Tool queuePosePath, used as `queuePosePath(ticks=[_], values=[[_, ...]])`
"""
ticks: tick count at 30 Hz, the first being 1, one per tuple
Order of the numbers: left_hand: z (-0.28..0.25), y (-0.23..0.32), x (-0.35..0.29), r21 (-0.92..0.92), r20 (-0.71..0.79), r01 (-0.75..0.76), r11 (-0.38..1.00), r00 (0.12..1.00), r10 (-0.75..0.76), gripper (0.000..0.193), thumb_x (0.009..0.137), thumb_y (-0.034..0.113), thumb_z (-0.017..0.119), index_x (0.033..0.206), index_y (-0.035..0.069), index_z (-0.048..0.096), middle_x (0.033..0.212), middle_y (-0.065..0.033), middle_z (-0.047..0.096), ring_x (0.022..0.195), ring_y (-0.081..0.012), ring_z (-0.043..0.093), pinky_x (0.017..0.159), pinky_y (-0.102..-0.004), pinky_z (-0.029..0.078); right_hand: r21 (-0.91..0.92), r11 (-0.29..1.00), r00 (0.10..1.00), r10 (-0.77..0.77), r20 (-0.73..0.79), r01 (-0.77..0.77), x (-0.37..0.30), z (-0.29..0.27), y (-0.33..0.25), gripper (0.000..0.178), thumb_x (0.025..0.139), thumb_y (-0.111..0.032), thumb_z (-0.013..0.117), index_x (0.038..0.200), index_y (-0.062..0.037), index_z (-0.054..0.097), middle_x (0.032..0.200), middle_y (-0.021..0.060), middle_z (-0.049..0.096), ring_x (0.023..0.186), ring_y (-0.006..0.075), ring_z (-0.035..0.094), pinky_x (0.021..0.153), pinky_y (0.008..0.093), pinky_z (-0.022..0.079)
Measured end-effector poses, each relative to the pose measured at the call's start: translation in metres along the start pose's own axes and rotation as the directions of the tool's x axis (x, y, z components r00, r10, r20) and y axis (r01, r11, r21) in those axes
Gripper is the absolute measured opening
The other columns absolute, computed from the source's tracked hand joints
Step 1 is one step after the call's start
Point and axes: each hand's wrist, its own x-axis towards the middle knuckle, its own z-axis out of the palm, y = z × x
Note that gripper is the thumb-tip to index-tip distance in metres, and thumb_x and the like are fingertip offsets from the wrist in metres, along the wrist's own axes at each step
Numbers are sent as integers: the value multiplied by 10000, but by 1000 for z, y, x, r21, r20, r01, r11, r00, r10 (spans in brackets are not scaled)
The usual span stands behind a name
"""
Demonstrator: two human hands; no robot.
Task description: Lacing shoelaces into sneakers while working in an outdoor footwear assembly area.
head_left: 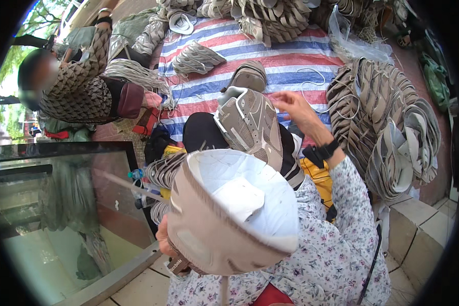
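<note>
Close up, a beige shoe upper (224, 245) with a pale lining and a white patch inside fills the lower middle. My left hand (164, 237) is closed on its left edge; most of that hand is hidden behind it. From the same side a pale lace (130, 184) stretches left. On my lap rests a grey-brown shoe upper (250, 122) with a mesh toe and rows of eyelets. My right hand (296, 109) hovers just right of it, fingers apart, holding nothing that I can see. Beyond lies a brown shoe part (250, 76).
A striped sheet (290, 66) carries a bundle of uppers (198, 58) and a white lace loop. Stacked uppers (377, 122) stand at the right, more at the back. Bundled laces (163, 171) and a glass-topped case (76, 204) are at left. Another person (81, 92) sits far left.
</note>
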Motion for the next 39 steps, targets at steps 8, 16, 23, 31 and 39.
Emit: queuePosePath(ticks=[8, 16, 23, 31, 39], values=[[100, -12, -22, -190, -268, 267, 945, 912, -311, 212, 851, 105, 694, 1008, -38, 695, 906, -98, 668, 811, -195, 629, 701, -285, 481, -555, 727, 897, -196, 396, 404, 84, 62, -84, 319, 855, -288, 726, 996, -2, 714, 874, 72, 668, 798, 142, 605, 674, 284, 491], [104, -5, 11, -454, -252, 342, 823, 836, -487, 225, 856, 102, 734, 993, -67, 679, 969, -94, 612, 850, -174, 571, 738, -267, 452, -778, 391, 867, -304, 396, 492, 115, 40, -76, 263, 747, -254, 680, 866, -26, 737, 754, 214, 672, 667, 331, 662, 637, 418, 512], [108, -16, 27, -372, -104, 327, 869, 915, -389, 151, 831, 28, 711, 955, -53, 678, 858, -67, 582, 746, -136, 521, 624, -241, 393, -838, 517, 571, -747, -341, 175, 95, -40, -97, 289, 801, -254, 598, 799, 23, 679, 808, 252, 663, 773, 424, 653, 700, 486, 497], [175, -65, 115, -468, 149, 310, 828, 951, -271, 156, 859, 34, 668, 998, -29, 698, 755, -11, 523, 628, -83, 434, 539, -253, 326, 327, 912, 818, -15, -575, 247, 63, -158, -54, 254, 867, -53, 617, 1119, -86, 625, 1028, 88, 669, 910, 238, 642, 802, 450, 565], [247, -110, 169, -579, 462, 490, 651, 856, -233, 259, 985, 180, 576, 1140, 13, 700, 859, 20, 625, 711, -50, 512, 650, -184, 419, 190, 934, 952, -307, -14, 303, 29, -79, -107, 287, 982, -205, 568, 1200, -23, 608, 1075, 40, 668, 949, 158, 654, 856, 332, 542]])
